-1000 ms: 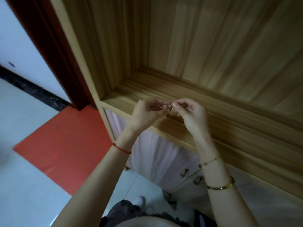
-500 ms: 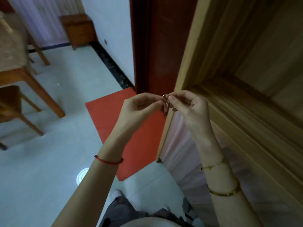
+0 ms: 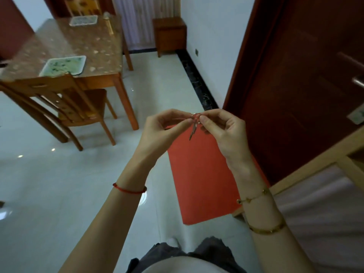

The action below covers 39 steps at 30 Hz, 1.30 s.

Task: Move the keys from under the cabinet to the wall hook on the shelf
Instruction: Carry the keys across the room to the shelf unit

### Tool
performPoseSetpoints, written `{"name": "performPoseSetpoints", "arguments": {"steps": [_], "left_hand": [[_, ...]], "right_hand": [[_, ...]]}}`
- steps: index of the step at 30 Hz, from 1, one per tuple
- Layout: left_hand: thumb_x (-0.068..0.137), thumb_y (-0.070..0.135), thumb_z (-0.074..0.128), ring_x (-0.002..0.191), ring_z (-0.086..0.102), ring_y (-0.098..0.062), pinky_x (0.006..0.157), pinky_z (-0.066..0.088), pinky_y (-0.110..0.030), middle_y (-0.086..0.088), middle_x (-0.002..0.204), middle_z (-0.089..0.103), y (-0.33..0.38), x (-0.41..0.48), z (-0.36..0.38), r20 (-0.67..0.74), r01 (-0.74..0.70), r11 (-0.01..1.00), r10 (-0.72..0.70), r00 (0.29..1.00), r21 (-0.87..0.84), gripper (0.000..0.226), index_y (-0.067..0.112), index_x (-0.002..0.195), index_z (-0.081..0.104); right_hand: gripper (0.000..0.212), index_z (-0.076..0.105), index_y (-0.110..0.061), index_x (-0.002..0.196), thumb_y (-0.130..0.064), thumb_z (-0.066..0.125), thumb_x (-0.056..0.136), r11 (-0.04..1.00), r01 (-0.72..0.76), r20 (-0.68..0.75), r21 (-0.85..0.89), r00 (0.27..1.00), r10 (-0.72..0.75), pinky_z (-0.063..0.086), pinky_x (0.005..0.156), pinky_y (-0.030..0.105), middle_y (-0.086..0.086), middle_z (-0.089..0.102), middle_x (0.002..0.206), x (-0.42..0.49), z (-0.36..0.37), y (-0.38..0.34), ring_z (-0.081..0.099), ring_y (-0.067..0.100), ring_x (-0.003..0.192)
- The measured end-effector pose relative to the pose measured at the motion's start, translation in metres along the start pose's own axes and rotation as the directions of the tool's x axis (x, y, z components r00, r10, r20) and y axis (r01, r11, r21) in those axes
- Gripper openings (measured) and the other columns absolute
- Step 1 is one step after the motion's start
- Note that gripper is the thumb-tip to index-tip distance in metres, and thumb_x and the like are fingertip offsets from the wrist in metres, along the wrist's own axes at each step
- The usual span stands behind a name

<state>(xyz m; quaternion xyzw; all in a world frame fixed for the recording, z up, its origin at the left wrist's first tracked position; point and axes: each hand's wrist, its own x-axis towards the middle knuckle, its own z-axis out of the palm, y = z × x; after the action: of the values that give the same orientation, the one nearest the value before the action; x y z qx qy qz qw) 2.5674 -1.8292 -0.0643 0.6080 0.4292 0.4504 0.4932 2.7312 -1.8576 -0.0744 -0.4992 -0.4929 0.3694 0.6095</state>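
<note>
2 hands pinched shut on ring: left hand (image 3: 160, 133), right hand (image 3: 222, 131) | keys (image 3: 194, 127) dangling, fingertip hold only | risk: slip, drop onto red mat (image 3: 199, 174) | wall hook not visible

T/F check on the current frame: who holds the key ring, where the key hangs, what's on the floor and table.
1. Both hands pinch the key ring. True: left hand and right hand meet on it.
2. A key hangs below the ring. True.
3. The keys are on a wall hook. False: held in the air; no hook in view.
4. The mat beneath the hands is blue. False: red.
5. The table is bare. False: two trays lie on it.
</note>
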Motion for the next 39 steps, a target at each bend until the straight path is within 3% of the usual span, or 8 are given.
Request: {"name": "performPoseSetpoints", "arguments": {"steps": [4, 8, 15, 18, 21, 26, 31, 39], "left_hand": [[0.089, 0.009, 0.075, 0.083, 0.075, 0.001, 0.087, 0.058, -0.027, 0.01, 0.084, 0.08, -0.009, 0.026, -0.034, -0.061, 0.024, 0.999, -0.022, 0.998, 0.036, 0.009, 0.017, 0.093, 0.078], [0.09, 0.01, 0.074, 0.088, 0.076, -0.005, 0.095, 0.058, -0.037, -0.003, 0.094, 0.08, -0.017, 0.062, -0.056, -0.129, 0.031, 0.998, -0.024, 0.991, 0.053, 0.011, 0.008, 0.1, 0.078], [0.091, 0.01, 0.073, 0.082, 0.073, 0.004, 0.078, 0.056, -0.017, 0.001, 0.093, 0.079, -0.031, 0.17, -0.075, -0.195, 0.025, 0.997, -0.01, 0.981, 0.076, 0.011, 0.007, 0.101, 0.077], [0.09, 0.013, 0.075, 0.093, 0.076, -0.007, 0.093, 0.059, -0.032, -0.003, 0.098, 0.08, -0.032, 0.227, -0.076, -0.234, 0.022, 0.996, -0.002, 0.972, 0.084, 0.012, 0.009, 0.1, 0.078], [0.089, 0.015, 0.075, 0.093, 0.076, -0.004, 0.098, 0.058, -0.039, 0.003, 0.096, 0.08, -0.032, 0.285, -0.077, -0.261, 0.015, 0.997, 0.007, 0.965, 0.081, 0.008, 0.016, 0.097, 0.078], [0.09, 0.016, 0.075, 0.094, 0.075, -0.002, 0.099, 0.057, -0.04, 0.007, 0.095, 0.08, -0.04, 0.383, -0.083, -0.309, 0.014, 0.998, 0.004, 0.951, 0.057, 0.008, 0.018, 0.097, 0.078], [0.09, 0.014, 0.075, 0.099, 0.076, -0.011, 0.102, 0.054, -0.046, -0.002, 0.099, 0.08, -0.051, 0.47, -0.095, -0.337, 0.037, 0.999, -0.026, 0.941, 0.027, 0.011, 0.009, 0.1, 0.077], [0.09, 0.016, 0.075, 0.098, 0.076, -0.013, 0.099, 0.057, -0.038, -0.003, 0.099, 0.08, -0.086, 0.611, -0.145, -0.311, 0.023, 0.999, -0.012, 0.95, 0.033, 0.012, 0.01, 0.101, 0.078]], "right_hand": [[0.006, 0.074, -0.007, 0.09, -0.003, 0.069, 0.088, 1.0, 0.001, 0.062, 0.018, 0.998, -0.002, 0.052, 0.068, 0.018, 0.0, 0.075, 0.078, 0.033, 0.036, 0.011, 0.067, 0.004, 0.066], [0.006, 0.074, -0.005, 0.092, -0.004, 0.069, 0.089, 1.0, -0.007, 0.12, 0.019, 0.993, 0.004, 0.052, 0.067, 0.017, 0.0, 0.075, 0.08, 0.078, 0.061, 0.024, 0.067, 0.003, 0.068], [0.006, 0.074, -0.009, 0.091, -0.007, 0.069, 0.089, 1.0, 0.0, 0.167, 0.016, 0.986, -0.002, 0.052, 0.066, 0.018, 0.0, 0.076, 0.082, 0.195, 0.086, 0.05, 0.068, 0.007, 0.067], [0.006, 0.075, -0.011, 0.091, -0.009, 0.069, 0.089, 1.0, 0.014, 0.201, -0.01, 0.979, -0.011, 0.052, 0.066, 0.02, 0.0, 0.075, 0.082, 0.256, 0.09, 0.059, 0.068, 0.007, 0.067], [0.006, 0.075, -0.01, 0.091, -0.01, 0.07, 0.089, 0.999, 0.03, 0.228, -0.01, 0.973, -0.027, 0.052, 0.066, 0.02, -0.001, 0.075, 0.08, 0.32, 0.094, 0.063, 0.067, 0.007, 0.067], [0.008, 0.075, -0.006, 0.093, -0.01, 0.07, 0.089, 0.999, 0.044, 0.261, -0.026, 0.965, -0.035, 0.053, 0.067, 0.021, -0.001, 0.075, 0.08, 0.424, 0.105, 0.079, 0.066, 0.009, 0.068], [0.008, 0.076, -0.006, 0.093, -0.009, 0.069, 0.089, 0.999, 0.031, 0.264, -0.015, 0.964, -0.026, 0.053, 0.066, 0.021, 0.0, 0.075, 0.08, 0.511, 0.124, 0.102, 0.067, 0.009, 0.068], [0.009, 0.076, -0.01, 0.094, -0.012, 0.069, 0.09, 0.998, 0.05, 0.256, -0.03, 0.966, -0.04, 0.053, 0.068, 0.021, 0.002, 0.077, 0.086, 0.646, 0.177, 0.148, 0.07, 0.01, 0.074]]}}
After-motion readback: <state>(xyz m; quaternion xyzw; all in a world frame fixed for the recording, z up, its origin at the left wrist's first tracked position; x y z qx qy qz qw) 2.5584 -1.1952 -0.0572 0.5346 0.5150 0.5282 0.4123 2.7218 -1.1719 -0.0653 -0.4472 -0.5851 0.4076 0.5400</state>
